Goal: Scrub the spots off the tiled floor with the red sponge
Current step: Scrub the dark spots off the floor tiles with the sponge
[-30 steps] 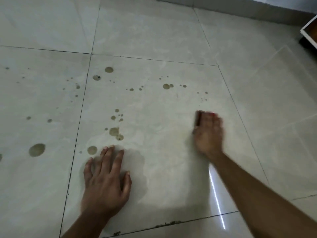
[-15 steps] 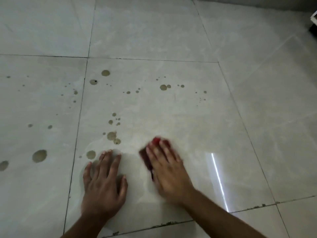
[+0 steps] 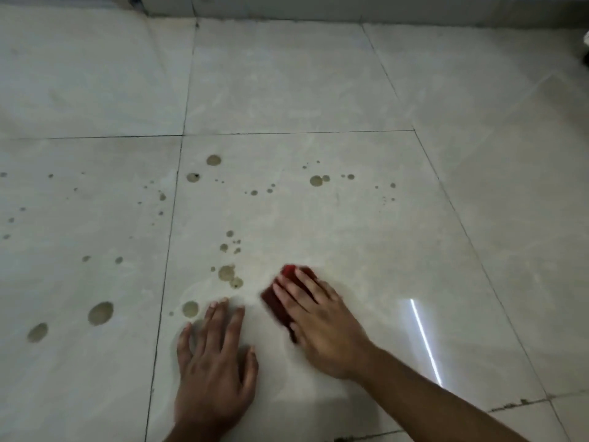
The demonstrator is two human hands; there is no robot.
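Item, lower centre of the frame: left hand [image 3: 216, 355], laid flat with fingers straight and spread on the glossy pale-grey tiled floor [image 3: 350, 234], holding nothing, apparently as a brace. Item, just to its right: right hand [image 3: 322, 323], fingers extended and pressed down on the flat red rectangular sponge [image 3: 280, 298], which lies on the tile beneath the fingers with its red far corner and dark left edge showing; whether the thumb curls round the sponge's edge cannot be told. Item, a thin bright streak of reflected light [image 3: 425, 342], lower right. Item, just beyond the left fingertips: a round brown dried spot [image 3: 190, 309]. Item, left of the sponge's far corner: a cluster of brown spots [image 3: 228, 274], close to the sponge but not touching it. Item, further left on the neighbouring tile: two larger brown blots [image 3: 100, 313]. Item, mid-frame: scattered smaller spots [image 3: 316, 180] reaching from centre to far left. Item, top edge: grey skirting strip [image 3: 287, 11]. Step in hand, by judgement: scrubbing the near patch of the centre tile, with most spots yet untouched. Next move likely calls for sliding the sponge up and left onto the cluster under firm downward pressure, then shifting the bracing hand clear of the nearest spot.
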